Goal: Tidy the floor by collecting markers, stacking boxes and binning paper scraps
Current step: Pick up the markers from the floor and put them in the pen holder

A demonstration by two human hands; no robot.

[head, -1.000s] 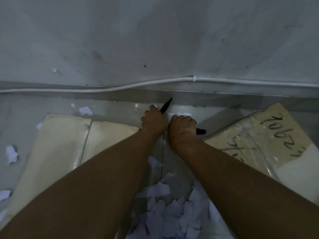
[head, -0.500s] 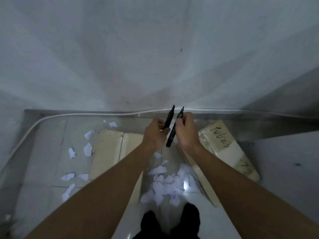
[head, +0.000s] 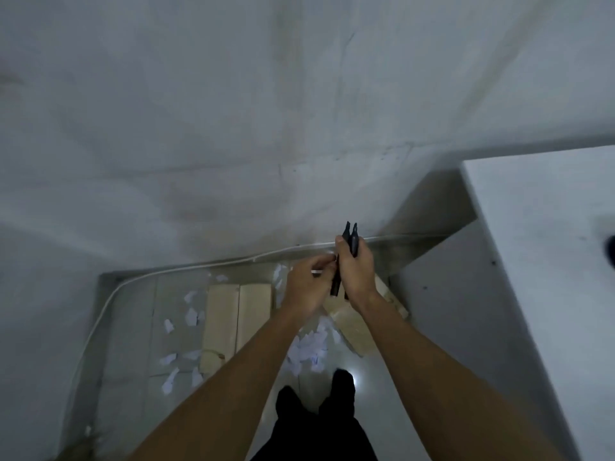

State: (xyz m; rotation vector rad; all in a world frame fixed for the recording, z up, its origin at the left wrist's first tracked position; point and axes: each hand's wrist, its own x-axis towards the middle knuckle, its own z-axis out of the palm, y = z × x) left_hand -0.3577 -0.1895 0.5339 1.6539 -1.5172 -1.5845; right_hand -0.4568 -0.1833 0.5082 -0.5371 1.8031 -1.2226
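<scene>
Two feet: dark shoes (head: 342, 390) stand on the pale floor (head: 133, 327), at the bottom of the view.
Paper scraps: a heap of white paper scraps (head: 307, 352) lies on the floor just ahead of the shoes; more loose pieces are spread on the tiles to the left.
Left box: a flat beige left box (head: 238, 314) lies on the floor, partly under the left forearm.
Right box: a second flat right box (head: 356, 327) lies tilted beside the heap, mostly hidden by the right forearm.
Left hand: the left hand (head: 307, 287) is raised above the boxes with the fingers curled; it seems to pinch something small and pale at the fingertips, but the view is too blurred to be sure.
Right hand: the right hand (head: 356, 271) is clenched around two black markers (head: 351, 241), held upright together, and it touches the left hand.
Cable: a white cable (head: 186, 267) runs along the foot of the grey wall (head: 233, 128).
Worktop: a white worktop (head: 539, 261) stands to the right.
</scene>
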